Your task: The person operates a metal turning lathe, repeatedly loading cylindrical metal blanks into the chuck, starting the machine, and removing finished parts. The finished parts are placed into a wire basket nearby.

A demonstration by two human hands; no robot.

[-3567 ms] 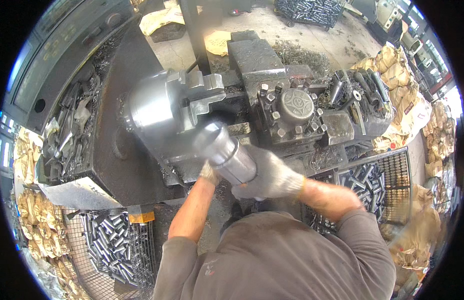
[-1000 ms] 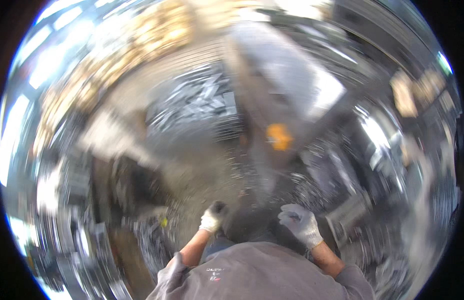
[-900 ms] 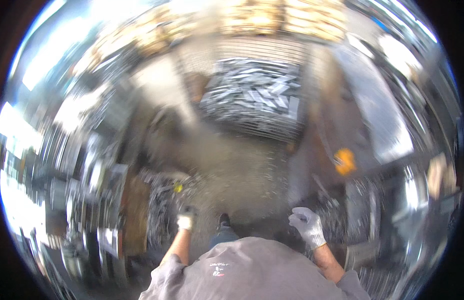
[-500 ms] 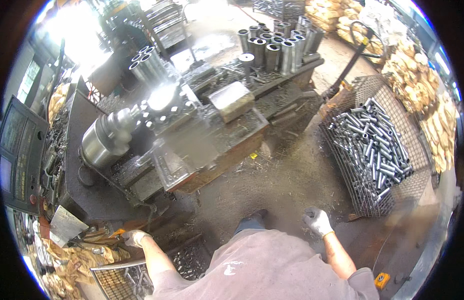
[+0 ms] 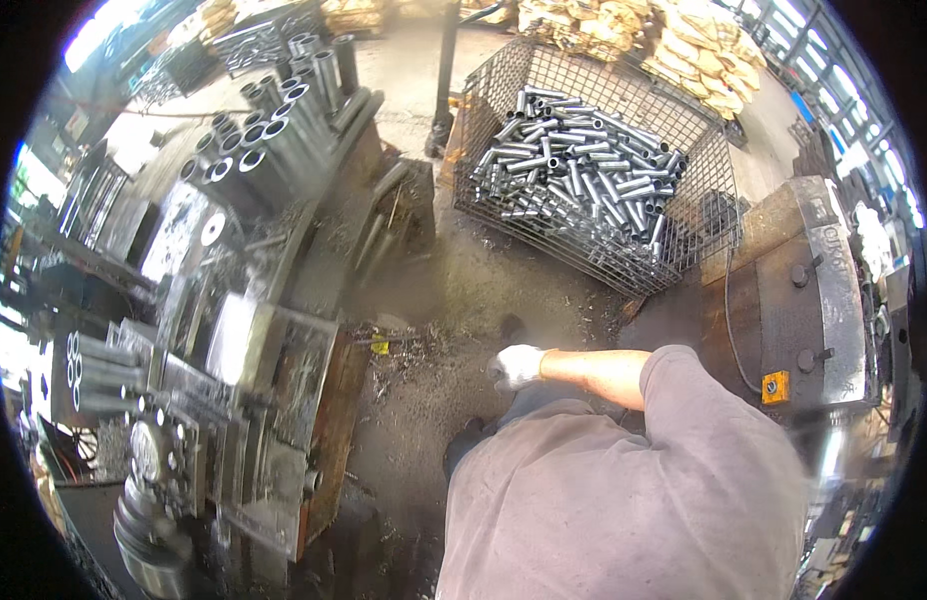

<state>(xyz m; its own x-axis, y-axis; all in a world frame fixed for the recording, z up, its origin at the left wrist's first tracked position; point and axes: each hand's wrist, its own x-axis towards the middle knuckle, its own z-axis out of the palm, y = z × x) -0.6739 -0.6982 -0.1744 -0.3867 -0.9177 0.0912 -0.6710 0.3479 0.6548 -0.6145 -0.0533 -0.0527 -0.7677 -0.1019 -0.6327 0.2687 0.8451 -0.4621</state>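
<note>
My right hand (image 5: 517, 366), in a white work glove, hangs in front of me at the end of my bare forearm, above the gritty concrete floor (image 5: 454, 300). The fingers look loosely curled and it holds nothing and touches nothing; how far they are open I cannot tell exactly, as the glove is small and a little blurred. My left hand is out of sight, hidden somewhere behind my grey shirt (image 5: 624, 490), so I cannot say whether it is open or closed.

The nearest work pieces are the short steel tubes (image 5: 579, 180) heaped in a wire mesh basket (image 5: 704, 240), which stands on the floor ahead of my right hand and well apart from it. To my left runs a lathe (image 5: 234, 400), its bed grimy and strewn with swarf, and beyond it a cluster of larger steel pipes (image 5: 274, 130) stands upright, open ends up. On my right is a dark, heavy machine housing (image 5: 814, 290) with an orange tag on its side. Sacks (image 5: 684, 40) are piled behind the basket.
</note>
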